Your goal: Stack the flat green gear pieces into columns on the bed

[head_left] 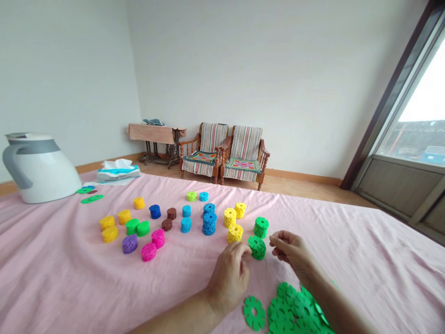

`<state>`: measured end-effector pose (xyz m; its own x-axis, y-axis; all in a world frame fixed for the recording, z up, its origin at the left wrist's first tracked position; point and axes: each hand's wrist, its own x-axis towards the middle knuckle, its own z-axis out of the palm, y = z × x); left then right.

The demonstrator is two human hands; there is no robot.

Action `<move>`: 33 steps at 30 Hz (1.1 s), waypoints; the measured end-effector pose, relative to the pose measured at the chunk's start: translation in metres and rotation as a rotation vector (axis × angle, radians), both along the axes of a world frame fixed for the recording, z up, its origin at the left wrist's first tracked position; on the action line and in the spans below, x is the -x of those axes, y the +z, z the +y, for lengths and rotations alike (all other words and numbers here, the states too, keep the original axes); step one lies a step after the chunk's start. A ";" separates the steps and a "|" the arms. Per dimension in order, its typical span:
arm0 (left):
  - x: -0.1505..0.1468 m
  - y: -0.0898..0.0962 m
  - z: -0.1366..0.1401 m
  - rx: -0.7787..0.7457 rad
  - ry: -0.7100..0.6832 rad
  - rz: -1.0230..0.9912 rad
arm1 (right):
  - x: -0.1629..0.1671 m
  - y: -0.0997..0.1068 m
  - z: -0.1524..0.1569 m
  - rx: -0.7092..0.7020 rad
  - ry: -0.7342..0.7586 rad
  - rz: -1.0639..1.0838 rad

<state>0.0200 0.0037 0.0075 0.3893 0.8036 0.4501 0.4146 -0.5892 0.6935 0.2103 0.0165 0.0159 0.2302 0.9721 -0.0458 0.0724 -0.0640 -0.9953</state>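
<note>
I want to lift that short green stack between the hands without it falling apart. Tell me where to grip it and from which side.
Grip the green stack by its round side wall, low down, pinching across opposite sides and coming from above. It stands upright on the pink cloth, made of loose flat discs, so a low pinch probably keeps them together. The left hand already touches its left side; the right hand is just clear.

Two bare forearms in frame, entering from about 6 o'clock and 5 o'clock, no sleeves, cuffs or gloves visible on either. Bare left hand [229, 276] and bare right hand [292, 252]: no rings, watch, bracelet or wristband that I can see, nails short and unpainted as far as the resolution allows. Nothing else of the person shows — no torso, no clothing at the frame edge.
</note>
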 end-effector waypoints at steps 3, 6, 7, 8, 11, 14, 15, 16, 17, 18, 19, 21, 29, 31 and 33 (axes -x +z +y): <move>-0.001 -0.001 0.000 -0.001 0.026 0.012 | -0.011 -0.003 0.002 -0.048 -0.003 -0.248; -0.002 -0.004 -0.001 -0.008 0.035 0.005 | -0.019 -0.009 0.002 -0.098 0.047 -0.472; -0.002 -0.005 -0.001 -0.007 0.035 0.007 | -0.020 -0.011 0.002 -0.121 0.065 -0.528; -0.002 -0.006 -0.001 -0.004 0.034 0.010 | -0.021 -0.013 0.001 -0.144 0.077 -0.575; -0.003 -0.008 -0.001 -0.007 0.011 0.021 | -0.015 -0.017 -0.002 -0.192 0.109 -0.683; -0.003 -0.009 -0.001 -0.043 -0.016 0.044 | -0.005 -0.019 -0.007 -0.240 0.131 -0.756; -0.003 -0.009 0.000 -0.052 -0.020 0.054 | -0.002 -0.020 -0.008 -0.260 0.138 -0.772; -0.003 -0.010 0.000 -0.055 -0.023 0.063 | 0.001 -0.021 -0.009 -0.280 0.139 -0.781; -0.003 -0.010 0.001 -0.053 -0.026 0.069 | 0.003 -0.022 -0.010 -0.296 0.138 -0.785; -0.003 -0.010 0.001 -0.048 -0.030 0.072 | 0.004 -0.023 -0.010 -0.307 0.134 -0.786; -0.003 -0.010 0.001 -0.044 -0.035 0.073 | 0.006 -0.023 -0.010 -0.314 0.127 -0.786; -0.003 -0.010 0.001 -0.040 -0.043 0.075 | 0.007 -0.024 -0.009 -0.314 0.117 -0.787; -0.003 -0.006 0.001 -0.042 -0.059 0.086 | 0.010 -0.022 -0.010 -0.312 0.125 -0.792; -0.003 -0.005 0.000 -0.044 -0.063 0.097 | 0.010 -0.023 -0.009 -0.313 0.123 -0.793; -0.004 -0.004 0.000 -0.046 -0.068 0.108 | 0.009 -0.022 -0.009 -0.303 0.121 -0.793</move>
